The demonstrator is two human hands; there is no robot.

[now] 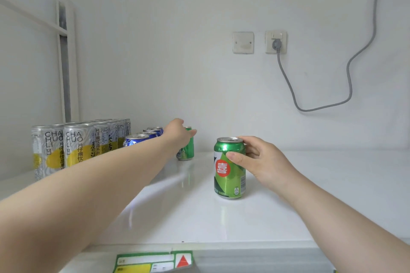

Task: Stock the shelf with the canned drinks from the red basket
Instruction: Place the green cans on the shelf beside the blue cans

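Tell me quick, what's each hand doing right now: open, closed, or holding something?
Left hand: holds the far green can near its top.
Right hand: grips the near green can, upright on the shelf.

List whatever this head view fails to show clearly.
1. Far green can, head view: the left hand covers its top, so the hand's grip is unclear.
2. Blue cans, head view: the left forearm hides their lower parts and the row's count.
3. Shelf label, head view: cut by the bottom edge, print too small.
4. Red basket: outside the frame.
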